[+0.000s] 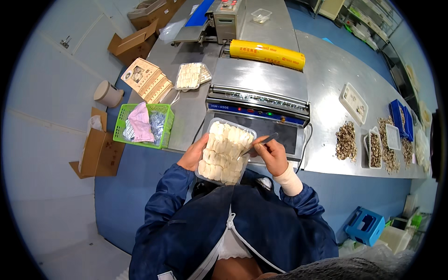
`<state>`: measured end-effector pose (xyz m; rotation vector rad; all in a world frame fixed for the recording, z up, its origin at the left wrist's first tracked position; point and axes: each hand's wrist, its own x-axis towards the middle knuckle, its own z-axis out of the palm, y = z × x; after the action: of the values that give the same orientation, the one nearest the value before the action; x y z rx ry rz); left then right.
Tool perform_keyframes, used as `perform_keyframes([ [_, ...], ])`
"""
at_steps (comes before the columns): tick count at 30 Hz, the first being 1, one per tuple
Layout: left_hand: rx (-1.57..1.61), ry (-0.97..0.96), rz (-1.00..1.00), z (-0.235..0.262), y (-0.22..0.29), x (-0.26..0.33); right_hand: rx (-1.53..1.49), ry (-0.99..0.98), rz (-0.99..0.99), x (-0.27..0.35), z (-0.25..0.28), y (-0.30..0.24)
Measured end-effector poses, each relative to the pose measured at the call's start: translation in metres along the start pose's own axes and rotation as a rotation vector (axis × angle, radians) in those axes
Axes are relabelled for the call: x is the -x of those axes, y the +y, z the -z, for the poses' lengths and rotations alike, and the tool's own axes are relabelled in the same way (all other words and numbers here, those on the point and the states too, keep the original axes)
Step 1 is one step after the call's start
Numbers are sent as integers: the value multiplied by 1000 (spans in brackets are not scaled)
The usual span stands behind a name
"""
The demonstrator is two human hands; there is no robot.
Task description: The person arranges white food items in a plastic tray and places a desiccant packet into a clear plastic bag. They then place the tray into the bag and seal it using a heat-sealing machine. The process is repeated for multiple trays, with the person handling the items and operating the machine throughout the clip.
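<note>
A clear plastic tray (219,173) is tilted up in front of my chest, filled with rows of overlapping pale slices (225,151) that look like mushroom. My left hand (194,155) grips its left edge, thumb at the rim and fingers partly hidden beneath. At the opposite edge, my right hand (272,156) pinches a slim dark metal tool, apparently tweezers (269,138). Their tip points into the slices along the tray's right side. Just beyond the tray stands a wrapping machine (261,112) with a blue control strip.
A yellow film roll (267,54) lies behind the machine. To the left are a filled tray (189,76), a printed carton (145,80) and a green basket (143,143). Rightward on the steel table are brown slice piles (346,142), a white tray (353,103) and blue bins (400,119).
</note>
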<state>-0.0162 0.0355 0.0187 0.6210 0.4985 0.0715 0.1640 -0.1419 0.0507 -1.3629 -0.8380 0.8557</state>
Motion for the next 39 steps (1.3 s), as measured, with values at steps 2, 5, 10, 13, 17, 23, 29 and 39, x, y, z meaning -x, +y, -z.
perform_keyframes([
  [2,-31,27,6,-2,0,1,-10,-10,-16,0,0,2],
  [5,-22,24,19,-2,-1,0,-73,-20,-72,0,-1,-1],
  [10,-20,43,20,-3,-1,-1,-191,21,-151,-1,-1,1],
  [13,-38,51,19,-3,0,0,-222,44,-172,1,-1,7],
  [17,-35,52,20,-5,1,0,-251,73,-202,3,-4,12],
  [23,-62,73,24,-4,2,1,-214,116,-167,5,-8,10],
  [29,-32,47,13,-5,2,-1,-221,127,-173,6,-9,9],
  [39,-48,50,19,-2,2,-4,-179,128,-149,5,-12,14],
])
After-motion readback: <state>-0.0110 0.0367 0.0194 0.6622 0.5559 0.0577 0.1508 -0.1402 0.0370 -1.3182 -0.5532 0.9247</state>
